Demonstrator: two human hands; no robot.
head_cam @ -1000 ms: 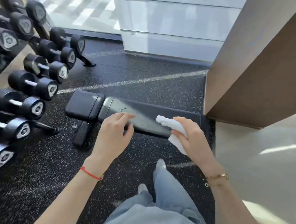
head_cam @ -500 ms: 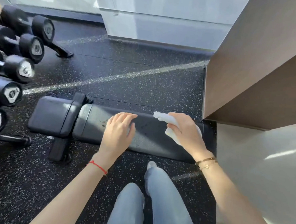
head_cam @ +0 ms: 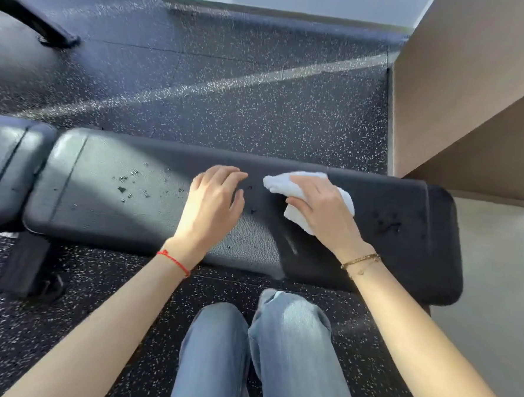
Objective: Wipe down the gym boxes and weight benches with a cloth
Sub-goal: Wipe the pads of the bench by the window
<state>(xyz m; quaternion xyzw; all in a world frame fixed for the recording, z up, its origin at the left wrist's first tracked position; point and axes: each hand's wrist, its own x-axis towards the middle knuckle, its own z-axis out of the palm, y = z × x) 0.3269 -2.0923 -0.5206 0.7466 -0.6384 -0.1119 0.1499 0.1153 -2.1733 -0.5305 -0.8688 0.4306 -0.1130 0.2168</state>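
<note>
Quickly, left to right. The seat pad [head_cam: 2, 167] sits at the far left, butted against the long back pad of the weight bench [head_cam: 107, 195], which runs across the middle of the view on the speckled rubber floor [head_cam: 229, 110]. Dark specks and droplets [head_cam: 126, 187] are scattered on the sunlit left part of the pad; more smudges [head_cam: 388, 223] sit toward the right end.

Risks first. Your cloth is working mid-pad, so the left specks could get skipped if you only sweep rightward. Your left hand rests just beside that debris, so it may drag grit across the vinyl or block the cloth's path. The cloth is bunched into a wad, not spread, so each pass likely covers a narrow strip and leaves streaks. Sweeping crumbs off the near edge would drop them onto your jeans [head_cam: 260, 351].

Pose. Your left hand [head_cam: 211, 204] lies palm down on the pad, fingers loosely spread and slightly curled, holding nothing, wrist with a red string bracelet [head_cam: 174, 262] at the near edge. Your right hand [head_cam: 321, 211] is closed over the white cloth [head_cam: 283, 182], pressing it onto the pad, fingers pointing left, a gold bracelet [head_cam: 361, 261] on the wrist. Hands are near each other but not touching. The tan box [head_cam: 464, 88] stands at the right, behind the bench end, not yet being wiped.
</note>
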